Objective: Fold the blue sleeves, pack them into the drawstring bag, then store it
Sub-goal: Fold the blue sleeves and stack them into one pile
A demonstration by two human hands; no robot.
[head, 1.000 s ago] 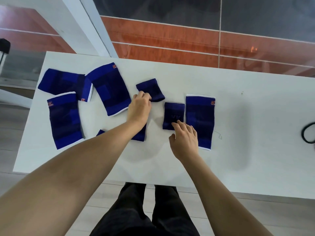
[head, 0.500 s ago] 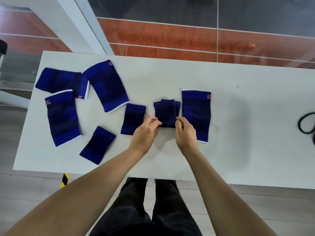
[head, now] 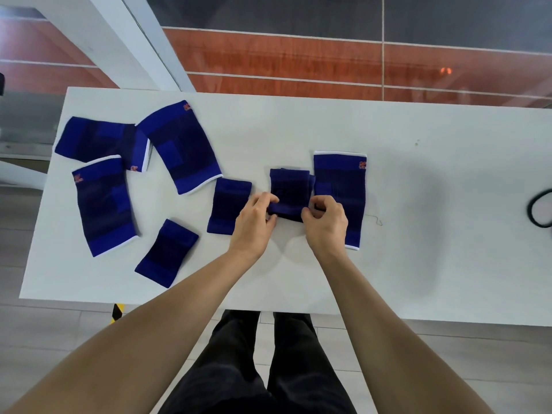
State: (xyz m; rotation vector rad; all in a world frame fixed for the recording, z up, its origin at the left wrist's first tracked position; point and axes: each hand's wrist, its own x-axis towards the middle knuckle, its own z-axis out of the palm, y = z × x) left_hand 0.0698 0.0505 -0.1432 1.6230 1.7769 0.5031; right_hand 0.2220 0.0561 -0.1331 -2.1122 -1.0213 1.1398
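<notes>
A white desk [head: 418,204] carries blue sleeves, the larger ones lying flat at far left and one long sleeve [head: 340,186] at centre. Just left of it, the left hand [head: 254,219] and right hand [head: 327,222] pinch the near corners of a small stacked pair of sleeves [head: 289,189], fingers curled round the cloth.

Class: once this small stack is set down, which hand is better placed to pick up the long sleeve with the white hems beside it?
Probably the right hand: it lies against the long sleeve; the left hand is across the stack.
</notes>
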